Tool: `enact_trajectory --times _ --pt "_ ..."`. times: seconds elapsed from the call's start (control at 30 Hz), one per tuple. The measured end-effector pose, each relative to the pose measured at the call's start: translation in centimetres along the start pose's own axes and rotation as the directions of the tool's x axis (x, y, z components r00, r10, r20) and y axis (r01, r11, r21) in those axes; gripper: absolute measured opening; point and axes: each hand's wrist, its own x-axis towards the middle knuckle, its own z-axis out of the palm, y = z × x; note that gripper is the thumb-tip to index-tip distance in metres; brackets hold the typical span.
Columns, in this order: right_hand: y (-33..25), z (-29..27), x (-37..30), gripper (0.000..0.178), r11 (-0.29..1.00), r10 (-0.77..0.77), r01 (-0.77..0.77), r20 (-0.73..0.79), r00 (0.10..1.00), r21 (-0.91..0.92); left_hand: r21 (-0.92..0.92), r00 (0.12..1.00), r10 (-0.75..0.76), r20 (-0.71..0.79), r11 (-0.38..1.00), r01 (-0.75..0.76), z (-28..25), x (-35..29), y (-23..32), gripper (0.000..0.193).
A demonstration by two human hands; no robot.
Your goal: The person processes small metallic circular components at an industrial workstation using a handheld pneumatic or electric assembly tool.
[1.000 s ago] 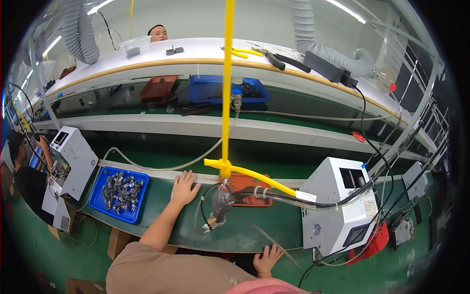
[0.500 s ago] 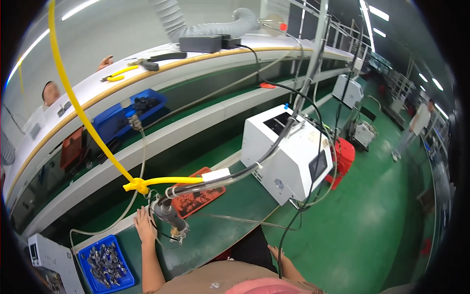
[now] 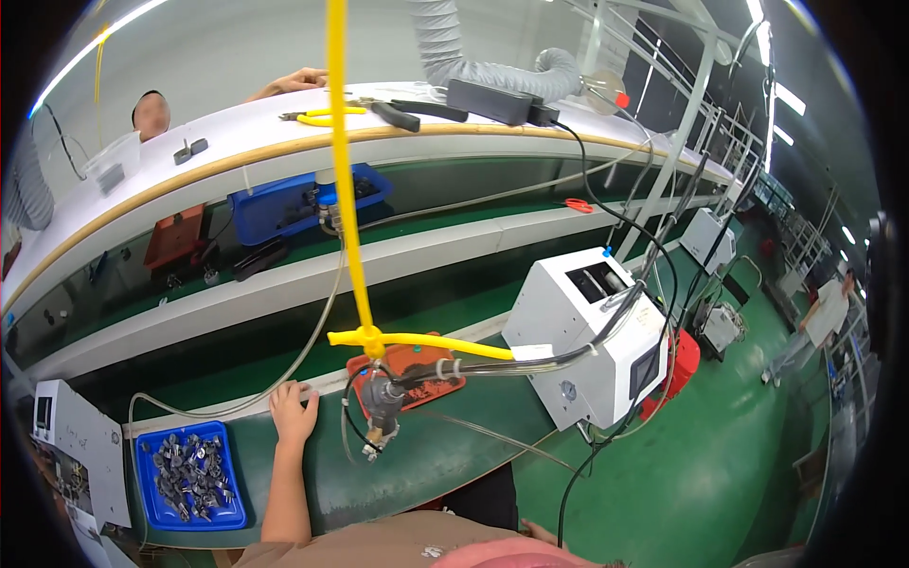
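Observation:
My left hand [image 3: 294,412] lies on the green bench [image 3: 331,483], fingers apart and holding nothing, near the clear hose [image 3: 317,350] at the bench's back edge. To its right a grey tool [image 3: 383,402] with a metal tip hangs from a yellow cord [image 3: 347,218], a dark cable bundle running from it. Left of my forearm sits a blue tray [image 3: 239,502] of small dark metal parts [image 3: 194,473]. Behind the hanging tool lies an orange-red tray [image 3: 402,358] with tiny dark pieces. At the lower edge only a sliver of my right hand [image 3: 538,530] shows; its fingers are mostly hidden.
A white machine [image 3: 578,331] stands at the bench's right end; another white unit [image 3: 85,445] is at the left. Across a gap, a raised white shelf [image 3: 237,142] carries yellow-handled pliers [image 3: 327,115] and a black box [image 3: 488,100]. A person [image 3: 150,115] is behind it, another [image 3: 824,312] farther right.
The view has turned left, shifting the scene rightward. My left hand's fingers have spread farther apart. My right hand has mostly slipped below the lower edge.

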Motion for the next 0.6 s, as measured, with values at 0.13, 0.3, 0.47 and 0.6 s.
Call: enact_trajectory --times 0.13,0.3,0.47,0.6 --pt "-16.9 12.5 -25.7 0.064 0.673 -0.486 0.518 0.212 0.848 -0.528 0.127 0.998 -0.014 -0.058 0.992 0.021 0.2 2.2 2.5 0.023" --pt "-28.2 27.2 -48.0 0.025 -0.496 -0.832 0.665 0.526 -0.178 -0.558 -0.126 0.984 0.075 -0.163 0.987 -0.096 0.7 3.9 1.1 0.025" --pt "-34.1 33.0 -52.2 0.03 -0.498 -0.815 0.635 0.568 -0.11 -0.591 -0.449 0.978 0.099 -0.184 0.876 -0.173 4.3 5.7 -2.9 0.035" --pt "-33.6 35.6 -50.6 0.022 -0.632 -0.686 0.495 0.728 0.002 -0.597 -0.445 0.982 0.037 -0.185 0.888 -0.117 4.7 5.2 -5.7 0.033"
